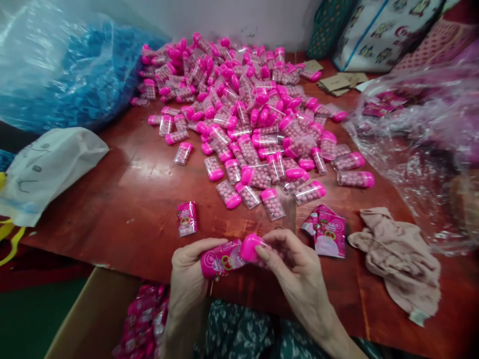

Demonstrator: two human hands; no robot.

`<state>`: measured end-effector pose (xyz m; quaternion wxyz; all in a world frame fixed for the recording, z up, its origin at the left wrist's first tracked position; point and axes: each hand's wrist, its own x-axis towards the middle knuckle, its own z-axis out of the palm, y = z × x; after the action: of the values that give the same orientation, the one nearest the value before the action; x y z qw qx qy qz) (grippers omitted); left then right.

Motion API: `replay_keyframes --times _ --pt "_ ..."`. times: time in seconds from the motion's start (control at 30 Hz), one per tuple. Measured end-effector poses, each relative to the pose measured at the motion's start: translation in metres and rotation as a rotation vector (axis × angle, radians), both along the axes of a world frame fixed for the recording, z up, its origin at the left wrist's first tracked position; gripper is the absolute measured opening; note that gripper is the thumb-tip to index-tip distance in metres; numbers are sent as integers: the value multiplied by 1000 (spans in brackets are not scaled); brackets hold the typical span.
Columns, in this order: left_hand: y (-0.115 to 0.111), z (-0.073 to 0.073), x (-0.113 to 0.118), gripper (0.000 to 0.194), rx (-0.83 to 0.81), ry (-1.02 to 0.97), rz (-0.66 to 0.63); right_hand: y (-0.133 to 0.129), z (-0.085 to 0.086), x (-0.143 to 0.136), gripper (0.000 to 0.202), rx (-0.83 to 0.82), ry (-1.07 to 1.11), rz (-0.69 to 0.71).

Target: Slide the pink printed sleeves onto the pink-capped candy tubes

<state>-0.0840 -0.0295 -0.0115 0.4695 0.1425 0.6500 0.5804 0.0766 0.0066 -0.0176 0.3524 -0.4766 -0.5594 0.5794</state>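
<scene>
1 container (253, 244) in right hand (299, 269), cap (248, 250) facing sleeve (221, 259) in left hand (188, 273).

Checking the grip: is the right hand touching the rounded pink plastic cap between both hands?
Touching. The head view shows the right hand with its thumb on the rounded pink cap.

Moderate light is cast over the scene; a soft glare is reflected by the table (130, 172), highlights are scattered across the clear plastic (396, 174), and the outer edges are blurred.
</scene>
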Motion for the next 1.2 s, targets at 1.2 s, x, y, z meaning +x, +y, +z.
replay_keyframes --times 1.2 --pt "1 -16 25 13 -2 -110 -41 29 -2 22 9 28 168 121"
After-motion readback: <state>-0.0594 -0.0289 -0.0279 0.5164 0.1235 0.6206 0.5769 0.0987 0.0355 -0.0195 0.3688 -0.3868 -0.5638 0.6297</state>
